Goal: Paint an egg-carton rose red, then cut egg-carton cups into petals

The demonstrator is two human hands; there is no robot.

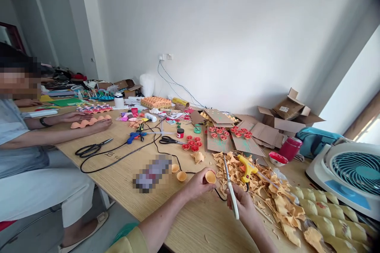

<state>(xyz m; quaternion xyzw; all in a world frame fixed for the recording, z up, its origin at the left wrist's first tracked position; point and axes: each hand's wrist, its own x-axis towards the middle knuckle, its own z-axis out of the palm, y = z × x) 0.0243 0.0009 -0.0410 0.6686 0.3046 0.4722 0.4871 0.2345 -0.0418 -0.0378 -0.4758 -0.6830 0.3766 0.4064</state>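
My left hand [200,185] grips a small orange egg-carton cup [210,177], its round opening facing up toward me. Fingers close around its side. White-handled scissors [233,199] are in my right hand [244,205], with the blades pointing up and away, just right of the cup and apart from it. Two more cut cups [181,176] lie on the table left of my left hand. Beyond my right hand spreads a heap of torn orange carton scraps [264,193].
A yellow glue gun [247,168] lies on the scraps. Red paper roses [194,143] and cardboard sheets [219,144] sit farther back. Black scissors [169,140] and a blue glue gun [136,136] with cords are leftward. A fan [350,174] stands right. A co-worker [29,142] holds an egg-carton strip.
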